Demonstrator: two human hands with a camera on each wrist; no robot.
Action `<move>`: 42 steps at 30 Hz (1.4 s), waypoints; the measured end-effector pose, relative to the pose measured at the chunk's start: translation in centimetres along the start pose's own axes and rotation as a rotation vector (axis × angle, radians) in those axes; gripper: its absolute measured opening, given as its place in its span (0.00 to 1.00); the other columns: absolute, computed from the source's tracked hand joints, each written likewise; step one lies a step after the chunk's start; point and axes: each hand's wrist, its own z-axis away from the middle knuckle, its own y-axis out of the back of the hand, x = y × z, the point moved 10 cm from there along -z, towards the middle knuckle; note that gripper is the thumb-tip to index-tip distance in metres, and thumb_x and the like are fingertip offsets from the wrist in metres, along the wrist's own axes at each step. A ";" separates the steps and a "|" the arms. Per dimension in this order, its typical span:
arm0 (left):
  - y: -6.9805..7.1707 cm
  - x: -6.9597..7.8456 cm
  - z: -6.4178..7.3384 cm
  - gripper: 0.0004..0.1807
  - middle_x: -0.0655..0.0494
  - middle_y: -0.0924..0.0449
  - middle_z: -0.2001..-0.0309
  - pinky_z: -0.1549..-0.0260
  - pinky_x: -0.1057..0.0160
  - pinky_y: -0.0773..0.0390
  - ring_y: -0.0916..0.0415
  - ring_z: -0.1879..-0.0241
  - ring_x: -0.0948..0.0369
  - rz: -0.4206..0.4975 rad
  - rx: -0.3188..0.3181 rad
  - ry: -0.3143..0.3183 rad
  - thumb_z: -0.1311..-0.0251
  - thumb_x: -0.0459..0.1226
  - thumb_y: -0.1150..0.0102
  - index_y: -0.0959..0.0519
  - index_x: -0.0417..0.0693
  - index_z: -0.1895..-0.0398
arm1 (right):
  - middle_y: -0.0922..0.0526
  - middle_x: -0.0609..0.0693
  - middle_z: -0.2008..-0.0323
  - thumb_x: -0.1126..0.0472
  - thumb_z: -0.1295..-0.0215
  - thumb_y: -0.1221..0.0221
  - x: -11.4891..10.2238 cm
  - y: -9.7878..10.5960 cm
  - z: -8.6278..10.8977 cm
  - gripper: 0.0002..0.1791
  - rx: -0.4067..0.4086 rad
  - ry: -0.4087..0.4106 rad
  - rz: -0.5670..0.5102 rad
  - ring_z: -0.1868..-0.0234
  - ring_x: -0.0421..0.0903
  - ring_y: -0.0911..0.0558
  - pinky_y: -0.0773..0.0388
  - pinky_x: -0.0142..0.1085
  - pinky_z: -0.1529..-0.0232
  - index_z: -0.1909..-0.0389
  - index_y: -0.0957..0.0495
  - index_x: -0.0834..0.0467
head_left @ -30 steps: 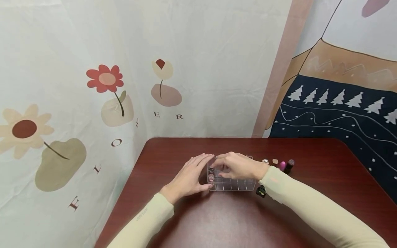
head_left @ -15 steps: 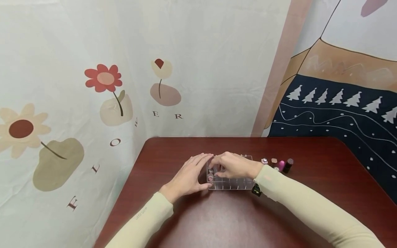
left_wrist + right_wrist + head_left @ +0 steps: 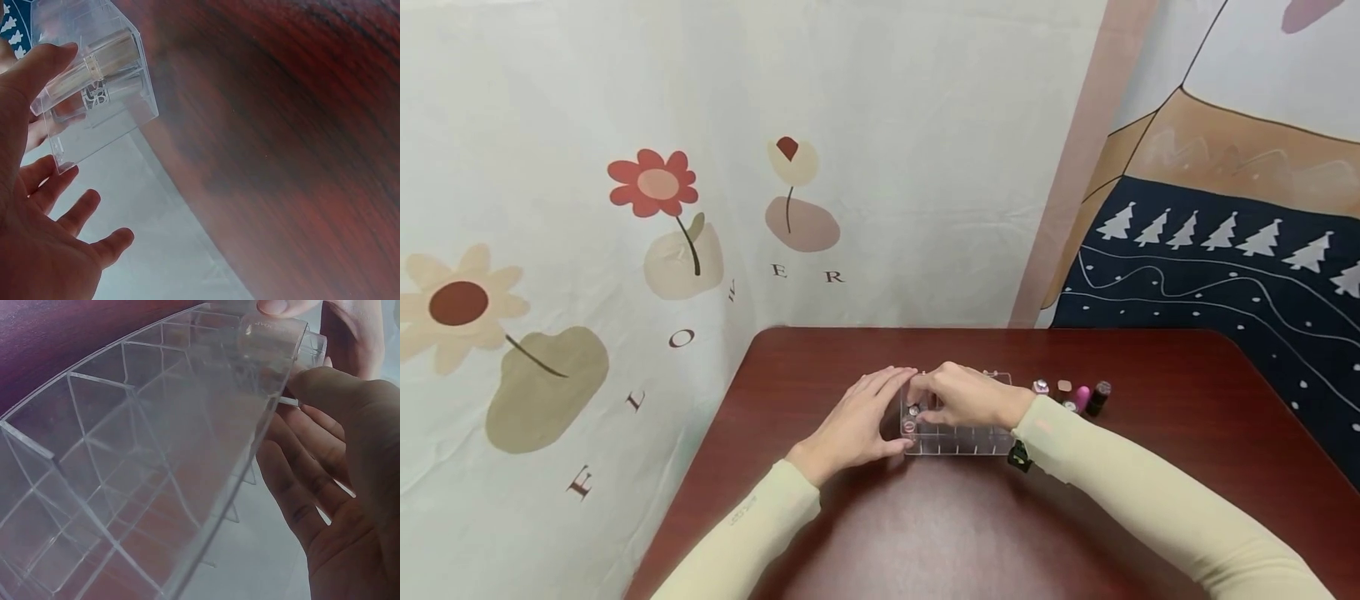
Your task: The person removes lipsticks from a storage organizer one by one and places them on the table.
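A clear divided lipstick organizer (image 3: 958,443) stands on the table, with lipstick tubes (image 3: 909,427) upright in its left column. My left hand (image 3: 857,425) spans the organizer's left end, thumb at the front corner and straight fingers toward the back. In the left wrist view, two clear tubes (image 3: 115,59) show through the wall beside that thumb. My right hand (image 3: 966,396) reaches over the back left compartments, its thumb and fingers bent down at a clear-capped lipstick tube (image 3: 312,347). The fingertips' contact with it is partly hidden.
Right of the organizer lie a black lipstick (image 3: 1100,397), a pink one (image 3: 1082,398), a small beige-topped item (image 3: 1064,386) and a silver-topped item (image 3: 1041,387). A printed cloth (image 3: 880,208) hangs behind the dark red table (image 3: 925,533).
My right hand has shifted slightly left and its fingers have dipped lower over the back left compartments. My left hand has kept its place at the organizer's left end.
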 end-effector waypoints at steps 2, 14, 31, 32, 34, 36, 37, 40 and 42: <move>0.0 0.0 0.0 0.61 0.47 0.30 0.11 0.12 0.33 0.30 0.34 0.10 0.42 -0.002 -0.001 -0.002 0.37 0.54 0.12 0.37 0.51 0.07 | 0.02 0.46 0.55 0.63 0.27 0.20 0.0 0.0 -0.2 0.10 -0.002 -0.001 -0.004 0.62 0.33 0.10 0.10 0.26 0.56 0.50 0.09 0.55; 0.2 0.1 -0.1 0.61 0.48 0.30 0.11 0.12 0.33 0.29 0.33 0.10 0.43 0.005 0.010 -0.011 0.37 0.54 0.12 0.37 0.51 0.07 | 0.02 0.48 0.56 0.65 0.27 0.22 0.1 0.1 -0.4 0.09 -0.006 -0.002 -0.016 0.62 0.32 0.09 0.10 0.26 0.56 0.51 0.10 0.56; -0.1 0.3 0.3 0.61 0.47 0.30 0.11 0.13 0.34 0.27 0.33 0.11 0.43 -0.014 0.000 -0.011 0.36 0.55 0.13 0.37 0.47 0.07 | 0.03 0.47 0.53 0.67 0.26 0.24 -0.2 0.6 0.1 0.12 0.031 0.009 -0.071 0.59 0.32 0.09 0.08 0.28 0.54 0.45 0.09 0.57; -0.1 0.3 0.3 0.60 0.47 0.29 0.11 0.13 0.34 0.27 0.32 0.11 0.43 -0.016 0.001 -0.013 0.36 0.55 0.13 0.37 0.47 0.07 | 0.03 0.47 0.53 0.67 0.26 0.24 -0.3 0.6 0.1 0.13 0.035 0.014 -0.070 0.58 0.33 0.09 0.08 0.28 0.54 0.44 0.09 0.57; -0.1 0.2 0.4 0.60 0.48 0.29 0.11 0.13 0.35 0.27 0.32 0.11 0.44 -0.020 0.003 -0.015 0.36 0.55 0.13 0.37 0.47 0.07 | 0.03 0.48 0.53 0.68 0.27 0.24 -0.5 0.8 0.2 0.15 0.049 0.028 -0.060 0.58 0.34 0.08 0.08 0.29 0.54 0.42 0.09 0.58; -0.2 0.2 0.4 0.60 0.48 0.30 0.11 0.12 0.35 0.28 0.33 0.10 0.44 -0.021 0.001 -0.016 0.36 0.55 0.14 0.37 0.48 0.07 | 0.03 0.49 0.53 0.69 0.27 0.25 -0.7 1.0 0.3 0.16 0.061 0.039 -0.055 0.58 0.35 0.08 0.07 0.29 0.54 0.41 0.09 0.59; -0.2 0.1 0.4 0.60 0.48 0.30 0.11 0.12 0.35 0.28 0.33 0.10 0.44 -0.020 0.003 -0.017 0.36 0.55 0.14 0.36 0.48 0.07 | 0.03 0.49 0.52 0.69 0.27 0.25 -0.8 1.1 0.4 0.16 0.068 0.045 -0.053 0.58 0.35 0.08 0.07 0.29 0.54 0.41 0.09 0.59; -0.1 0.1 0.5 0.60 0.48 0.29 0.11 0.12 0.35 0.29 0.33 0.10 0.44 -0.016 0.008 -0.017 0.36 0.55 0.14 0.36 0.48 0.07 | 0.03 0.51 0.51 0.70 0.28 0.26 -1.0 1.6 0.5 0.17 0.089 0.061 -0.049 0.59 0.35 0.09 0.07 0.29 0.55 0.40 0.09 0.60; 0.0 0.1 0.5 0.60 0.48 0.29 0.11 0.12 0.35 0.29 0.33 0.10 0.43 -0.010 0.012 -0.016 0.36 0.55 0.14 0.36 0.48 0.07 | 0.04 0.51 0.51 0.70 0.28 0.25 -1.2 1.9 0.6 0.17 0.101 0.068 -0.044 0.59 0.35 0.09 0.07 0.29 0.55 0.40 0.08 0.61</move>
